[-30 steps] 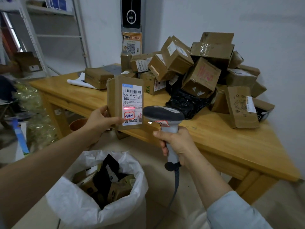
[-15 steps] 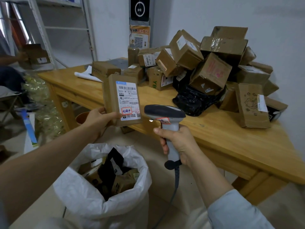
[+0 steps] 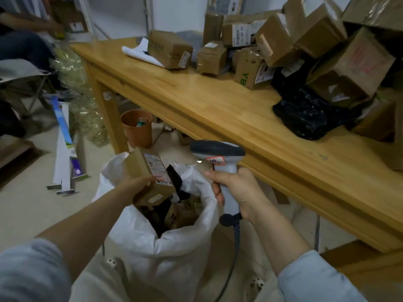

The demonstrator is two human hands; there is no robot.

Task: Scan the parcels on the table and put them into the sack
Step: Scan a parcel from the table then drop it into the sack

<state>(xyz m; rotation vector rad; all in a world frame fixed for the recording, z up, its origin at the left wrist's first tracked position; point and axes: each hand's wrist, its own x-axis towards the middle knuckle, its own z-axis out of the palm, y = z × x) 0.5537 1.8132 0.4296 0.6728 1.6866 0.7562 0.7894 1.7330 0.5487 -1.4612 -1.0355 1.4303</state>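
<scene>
The left arm reaches out low over the white sack [image 3: 165, 247]. The left grip [image 3: 140, 185] is curled round a brown parcel [image 3: 141, 166] and holds it tilted, just above the sack's open mouth. The right grip [image 3: 235, 190] is wrapped tight round the handle of the grey scanner [image 3: 218, 152], which stands upright beside the sack. More parcels [image 3: 316, 35] sit piled on the bench [image 3: 218, 110].

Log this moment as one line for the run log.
step: bagging | left hand: holds box at sack mouth | right hand: grips scanner | table: more parcels piled
</scene>
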